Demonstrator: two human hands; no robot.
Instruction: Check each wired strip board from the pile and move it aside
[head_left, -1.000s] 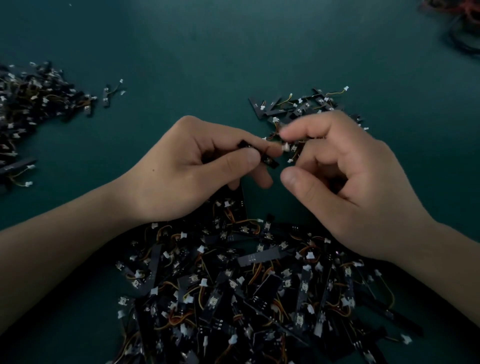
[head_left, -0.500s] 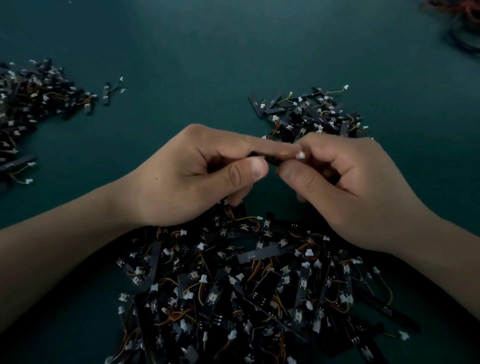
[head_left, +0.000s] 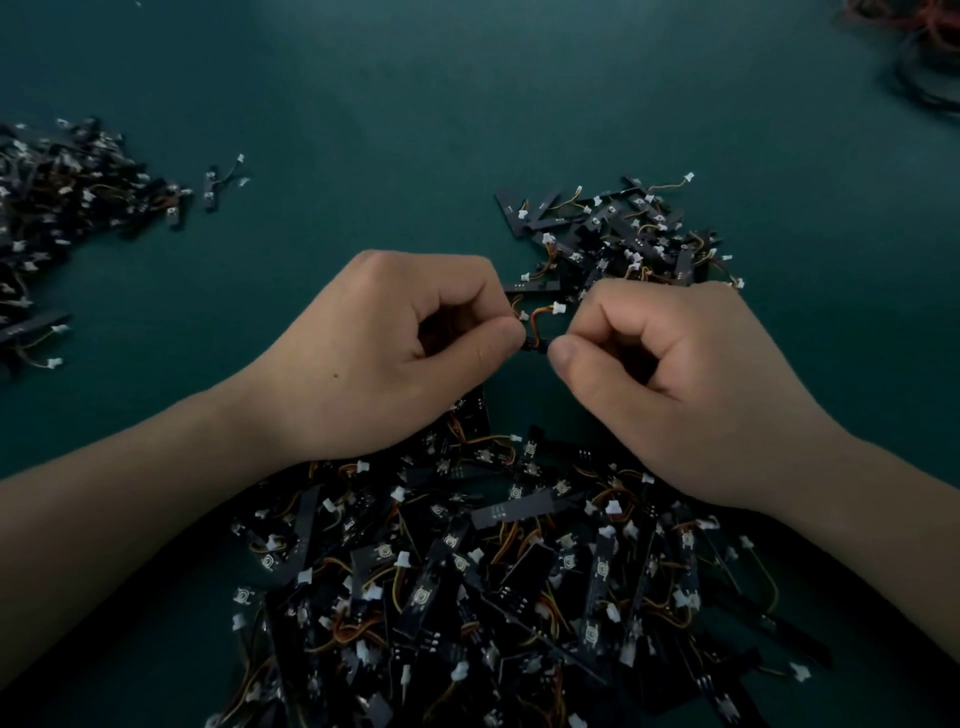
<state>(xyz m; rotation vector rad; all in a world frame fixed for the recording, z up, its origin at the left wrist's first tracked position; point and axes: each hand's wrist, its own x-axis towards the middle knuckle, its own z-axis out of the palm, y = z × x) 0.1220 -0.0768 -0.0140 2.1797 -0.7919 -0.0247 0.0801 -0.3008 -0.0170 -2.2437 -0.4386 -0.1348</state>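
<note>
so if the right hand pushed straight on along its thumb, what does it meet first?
The left hand, thumb tip first, just past the strip board both hands pinch; depths look level, but it's dim.

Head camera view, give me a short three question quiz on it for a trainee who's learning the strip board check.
1. True or false: the left hand and right hand both pinch one strip board between them.
2. Where is the largest pile in view? A) nearest the person, below the wrists B) in the far right corner C) at the far middle of the table
3. Fill in: the held board's orange wire ends in a ___ connector.
Key: 1 true; 2 A; 3 white.
</note>
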